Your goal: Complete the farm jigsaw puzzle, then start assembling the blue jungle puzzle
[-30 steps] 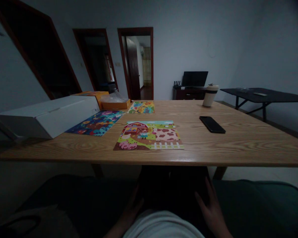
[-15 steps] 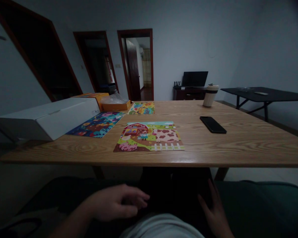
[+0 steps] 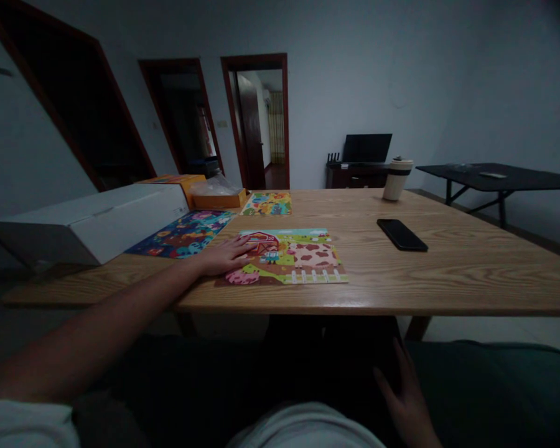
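My left hand [image 3: 228, 255] lies over the left part of a farm picture puzzle [image 3: 303, 256], fingers stretched out and pointing right. The puzzle shows a red barn, a spotted cow, a pink pig and a white fence, and it lies flat near the table's front edge. Part of its left side is hidden under the hand. Below the table, my right hand [image 3: 407, 398] rests on my dark-clothed leg with its fingers apart and nothing in it. A dark blue picture puzzle [image 3: 186, 233] lies just beyond my left forearm.
At the left stands a long white box [image 3: 116, 218]. Behind it is an orange box [image 3: 219, 198] with clear plastic in it. A yellow animal puzzle [image 3: 268, 203] lies farther back. To the right are a black phone [image 3: 402, 235] and a lidded cup [image 3: 397, 179] on the wooden table [image 3: 448, 280].
My left hand has risen from above my lap onto the left part of the farm puzzle, its fingers now straightened. My right hand has stayed on my leg.
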Motion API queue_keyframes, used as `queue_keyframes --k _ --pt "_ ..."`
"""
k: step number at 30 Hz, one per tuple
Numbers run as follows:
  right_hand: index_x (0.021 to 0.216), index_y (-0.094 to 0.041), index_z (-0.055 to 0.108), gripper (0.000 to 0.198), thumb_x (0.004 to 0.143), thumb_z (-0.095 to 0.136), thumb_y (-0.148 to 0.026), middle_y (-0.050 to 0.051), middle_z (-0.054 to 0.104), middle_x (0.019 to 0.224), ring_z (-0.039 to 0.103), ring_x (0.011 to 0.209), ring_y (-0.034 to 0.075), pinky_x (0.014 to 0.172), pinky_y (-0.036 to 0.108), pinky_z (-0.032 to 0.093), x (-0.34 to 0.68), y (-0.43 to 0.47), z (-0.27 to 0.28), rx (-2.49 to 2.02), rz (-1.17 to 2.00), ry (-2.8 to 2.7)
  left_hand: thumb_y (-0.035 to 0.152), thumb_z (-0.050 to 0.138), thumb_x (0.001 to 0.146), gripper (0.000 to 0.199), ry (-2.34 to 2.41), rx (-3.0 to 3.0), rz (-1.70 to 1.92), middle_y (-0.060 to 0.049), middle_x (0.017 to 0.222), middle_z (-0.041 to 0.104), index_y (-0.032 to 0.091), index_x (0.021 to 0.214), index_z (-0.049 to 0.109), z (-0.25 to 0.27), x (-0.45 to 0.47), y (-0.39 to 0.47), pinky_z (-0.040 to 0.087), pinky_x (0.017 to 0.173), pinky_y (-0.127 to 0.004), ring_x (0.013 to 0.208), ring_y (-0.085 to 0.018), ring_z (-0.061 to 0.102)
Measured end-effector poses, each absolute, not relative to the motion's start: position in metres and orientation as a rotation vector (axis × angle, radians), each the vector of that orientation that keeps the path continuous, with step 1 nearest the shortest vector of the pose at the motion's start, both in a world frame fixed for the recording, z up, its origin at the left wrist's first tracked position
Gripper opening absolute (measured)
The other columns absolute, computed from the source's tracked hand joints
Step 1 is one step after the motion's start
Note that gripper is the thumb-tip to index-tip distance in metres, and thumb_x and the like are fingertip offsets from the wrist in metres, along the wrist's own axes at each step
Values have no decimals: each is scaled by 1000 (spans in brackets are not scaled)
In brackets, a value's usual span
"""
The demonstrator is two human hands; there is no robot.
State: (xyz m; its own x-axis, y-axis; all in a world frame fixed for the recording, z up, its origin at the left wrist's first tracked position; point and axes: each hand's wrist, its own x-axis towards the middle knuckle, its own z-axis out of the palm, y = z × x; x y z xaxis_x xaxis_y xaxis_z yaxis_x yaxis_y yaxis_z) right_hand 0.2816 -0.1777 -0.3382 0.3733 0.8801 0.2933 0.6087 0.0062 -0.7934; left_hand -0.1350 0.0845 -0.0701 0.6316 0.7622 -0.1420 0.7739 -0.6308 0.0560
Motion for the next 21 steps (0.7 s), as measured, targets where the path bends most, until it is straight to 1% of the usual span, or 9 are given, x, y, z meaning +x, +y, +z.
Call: queue_keyframes --k 2,5,8,10,13,15,17,19,21 --pt "155 -25 20 76 91 50 -53 11 22 160 22 146 31 116 54 23 281 -178 -337 -1697 372 -1333 67 21 96 70 1392 2717 -242 -4 164 7 30 156 20 -69 -128 78 8 117 -52 150 -30 5" --pt "155 -24 21 76 91 51 -53 11 22 160 22 146 31 116 55 24 281 -178 -337 -1713 369 -1331 70 16 94 72 1560 2667 -288 -6 164 12 32 155 24 -66 -101 65 13 114 -59 148 -35 12" --pt "155 -24 21 76 91 51 -52 11 22 160 21 146 31 116 54 23 280 -178 -338 -1716 355 -1343 74 14 91 80 1661 2679 -248 -13 157 31 25 153 30 -59 -61 53 23 111 -53 143 -37 28" --pt "155 -24 21 76 91 51 -52 11 22 160 21 146 30 116 54 23 280 -178 -339 -1718 349 -1340 80 12 86 90 1746 2629 -252 -17 149 44 23 150 38 -51 -35 45 35 103 -52 132 -40 44" --pt "154 -25 21 75 91 51 -52 11 22 160 21 146 30 116 54 24 281 -178 -340 -1725 350 -1338 81 9 85 94 1682 2610 -406 -20 124 65 18 129 63 -34 -6 30 46 86 -46 110 -39 61" --pt "154 -24 21 75 92 51 -52 11 22 160 20 147 29 116 54 24 282 -178 -342 -1719 354 -1347 78 15 87 87 1562 2672 -452 -18 108 71 17 114 70 -24 4 16 48 76 -41 95 -35 66" --pt "154 -24 22 75 91 51 -53 11 23 160 21 147 29 116 55 24 284 -177 -345 -1717 349 -1342 71 25 91 71 1315 2785 -376 -13 100 72 21 115 69 -19 9 -1 47 70 -36 85 -28 66" --pt "154 -24 23 76 90 52 -54 12 24 160 21 146 30 115 55 24 285 -177 -347 -1725 344 -1326 60 33 95 53 993 2883 -255 -8 102 72 25 114 67 -19 11 -15 46 74 -34 87 -25 65" --pt "154 -24 23 76 90 52 -53 12 24 159 22 146 30 115 55 25 285 -178 -348 -1730 339 -1314 52 36 97 44 732 2955 -162 -7 107 71 25 109 69 -23 12 -22 44 85 -33 99 -24 63"
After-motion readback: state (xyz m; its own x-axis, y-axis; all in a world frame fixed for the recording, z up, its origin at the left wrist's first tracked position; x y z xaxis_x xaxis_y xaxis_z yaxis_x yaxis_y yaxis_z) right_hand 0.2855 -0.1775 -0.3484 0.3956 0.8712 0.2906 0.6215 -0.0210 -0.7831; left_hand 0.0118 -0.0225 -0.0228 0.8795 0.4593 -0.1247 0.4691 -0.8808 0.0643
